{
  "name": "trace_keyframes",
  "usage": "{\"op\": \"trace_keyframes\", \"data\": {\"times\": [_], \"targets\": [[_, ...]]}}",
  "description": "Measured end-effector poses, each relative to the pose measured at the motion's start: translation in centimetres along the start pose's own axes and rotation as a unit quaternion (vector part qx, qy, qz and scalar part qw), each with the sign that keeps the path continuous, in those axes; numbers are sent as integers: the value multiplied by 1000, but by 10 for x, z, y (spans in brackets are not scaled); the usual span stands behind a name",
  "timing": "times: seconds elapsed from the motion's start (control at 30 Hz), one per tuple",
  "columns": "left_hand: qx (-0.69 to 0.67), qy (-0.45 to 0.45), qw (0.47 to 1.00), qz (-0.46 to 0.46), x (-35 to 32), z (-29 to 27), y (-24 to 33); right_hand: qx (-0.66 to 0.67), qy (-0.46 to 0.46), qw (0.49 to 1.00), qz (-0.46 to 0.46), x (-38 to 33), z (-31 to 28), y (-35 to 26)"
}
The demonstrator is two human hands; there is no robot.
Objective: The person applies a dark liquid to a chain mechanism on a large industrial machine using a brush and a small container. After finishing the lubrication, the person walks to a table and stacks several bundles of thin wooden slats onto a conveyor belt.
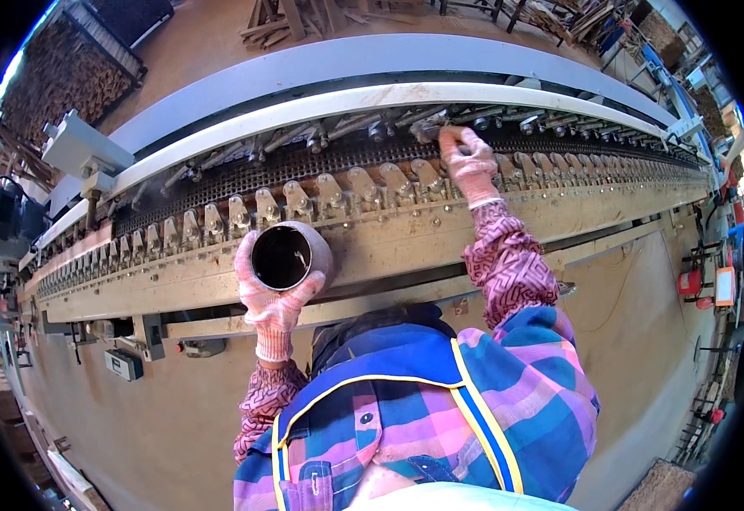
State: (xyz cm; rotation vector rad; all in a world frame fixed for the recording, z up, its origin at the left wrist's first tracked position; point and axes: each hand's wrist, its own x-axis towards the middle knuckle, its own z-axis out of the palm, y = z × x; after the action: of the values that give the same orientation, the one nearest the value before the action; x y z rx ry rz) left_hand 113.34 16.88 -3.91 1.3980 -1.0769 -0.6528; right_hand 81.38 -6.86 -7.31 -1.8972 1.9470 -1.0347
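Observation:
My left hand (271, 308), in a pale pink and white knit glove, is wrapped round a round metal can (283, 255). The can's open mouth faces up and its inside is dark; I cannot make out what is in it. Stretched out over the machine's chain bed (363, 162), my gloved right hand (470, 166) is closed, with its fingertips pinching a small greyish, rag-like wad (426, 131). The wad is at the far side of the bed, close to a row of metal rods and bolts (378, 132). Its contact with them is unclear.
A row of upright metal lugs (363, 183) lines the near side of the bed, above a long beige beam (389, 247). A white rail (321, 106) runs behind. Stacked wood (69, 81) stands far left, with a loose wood pile (291, 21) beyond the machine.

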Motion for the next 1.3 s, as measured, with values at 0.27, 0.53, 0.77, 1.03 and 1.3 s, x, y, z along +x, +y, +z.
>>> {"op": "trace_keyframes", "data": {"times": [0.27, 0.53, 0.77, 1.03, 1.3], "targets": [[-24, 6, 1000, -9, 3, 5, -1, 100, -46, 994, 13, 8, -1, -5], [-41, 8, 999, -4, 5, 5, -5, 84, -97, 990, 58, 27, -7, -24], [-48, 5, 999, -17, 4, 1, -3, -32, -84, 995, 46, 30, -14, -46], [-42, -2, 999, -12, 0, 0, -7, -54, -121, 989, 61, 35, -7, -40], [-49, 0, 999, -8, 2, 5, -3, -92, -77, 993, 23, 14, 22, -39]]}}
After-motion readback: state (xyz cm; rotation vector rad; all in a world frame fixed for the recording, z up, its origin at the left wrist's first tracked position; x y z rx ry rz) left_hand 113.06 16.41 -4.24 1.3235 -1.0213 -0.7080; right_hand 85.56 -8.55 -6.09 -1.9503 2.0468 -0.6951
